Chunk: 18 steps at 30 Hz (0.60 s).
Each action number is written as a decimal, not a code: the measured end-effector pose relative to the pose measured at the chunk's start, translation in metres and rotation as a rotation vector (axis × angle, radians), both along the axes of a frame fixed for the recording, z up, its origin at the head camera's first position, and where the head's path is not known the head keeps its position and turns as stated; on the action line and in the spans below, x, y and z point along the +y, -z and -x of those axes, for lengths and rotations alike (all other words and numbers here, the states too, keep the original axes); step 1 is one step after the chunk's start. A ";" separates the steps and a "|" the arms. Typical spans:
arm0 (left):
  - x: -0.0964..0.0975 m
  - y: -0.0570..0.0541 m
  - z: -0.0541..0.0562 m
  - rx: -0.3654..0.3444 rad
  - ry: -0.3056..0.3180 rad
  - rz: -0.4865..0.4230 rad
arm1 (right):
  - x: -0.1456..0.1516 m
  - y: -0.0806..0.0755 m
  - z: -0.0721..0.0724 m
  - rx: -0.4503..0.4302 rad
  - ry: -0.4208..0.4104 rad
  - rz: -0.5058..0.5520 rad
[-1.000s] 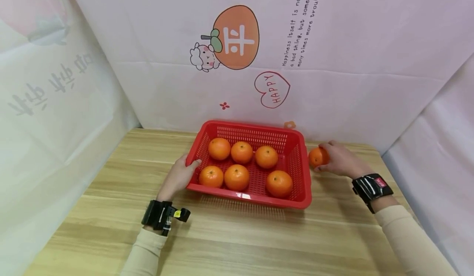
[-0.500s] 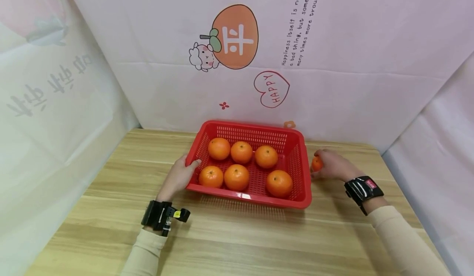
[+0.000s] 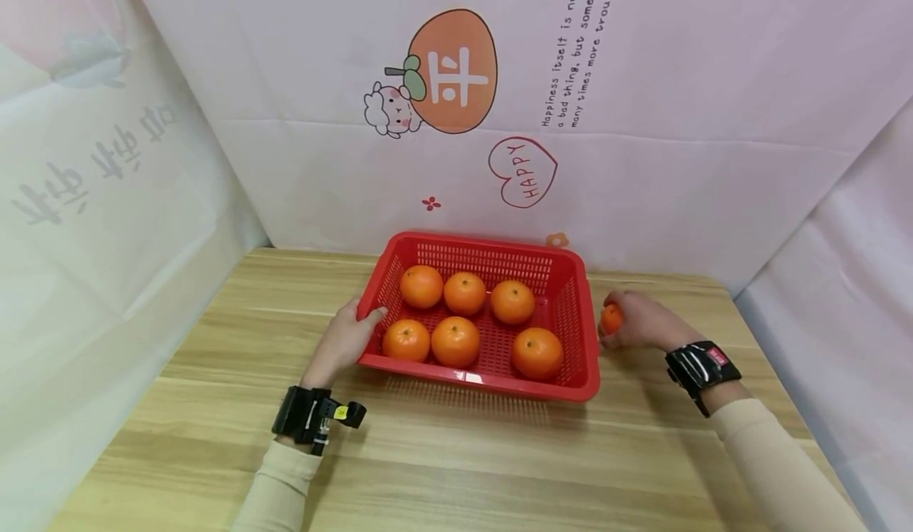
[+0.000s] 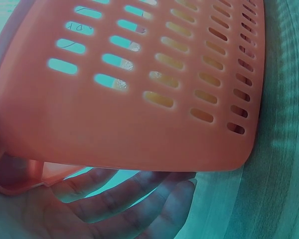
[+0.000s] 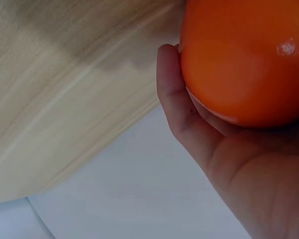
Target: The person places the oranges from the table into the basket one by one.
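A red plastic basket (image 3: 485,385) with slotted walls holds several oranges (image 3: 455,342) in two rough rows. My left hand (image 3: 344,340) grips its left end, thumb over the rim and fingers outside. From the left wrist view, those fingers (image 4: 134,204) reach along the outside of the basket wall (image 4: 104,129). Just past the basket's right end, my right hand (image 3: 645,322) holds a single orange (image 3: 611,319). Seen from the right wrist, the fingers wrap round that orange (image 5: 244,59), and the palm lies against it; its far side is hidden.
The basket stands on a light wood-grain table (image 3: 442,461), near its back edge. A white printed cloth (image 3: 299,167) rises right behind it, with more cloth on both sides. Each wrist wears a black strap (image 3: 704,369) with a camera.
My right hand has shifted slightly left and towards me with the orange, closer to the basket, and its fingers now cover more of the fruit. The left hand and basket stay put.
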<state>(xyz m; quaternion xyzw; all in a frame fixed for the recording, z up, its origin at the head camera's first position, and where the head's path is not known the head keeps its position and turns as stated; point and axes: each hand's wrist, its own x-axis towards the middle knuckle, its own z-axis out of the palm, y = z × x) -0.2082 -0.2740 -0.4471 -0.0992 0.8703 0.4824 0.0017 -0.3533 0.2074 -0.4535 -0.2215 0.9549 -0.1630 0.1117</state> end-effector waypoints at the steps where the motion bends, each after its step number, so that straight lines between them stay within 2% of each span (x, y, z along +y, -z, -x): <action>1: 0.000 0.000 0.000 -0.001 -0.001 0.000 | 0.000 0.001 0.000 0.004 -0.003 0.005; 9: 0.000 0.000 -0.001 -0.001 0.001 -0.007 | 0.002 0.003 -0.002 0.042 0.000 0.018; 18: 0.000 0.000 -0.001 -0.004 0.002 -0.018 | 0.000 0.005 -0.001 0.033 0.000 0.005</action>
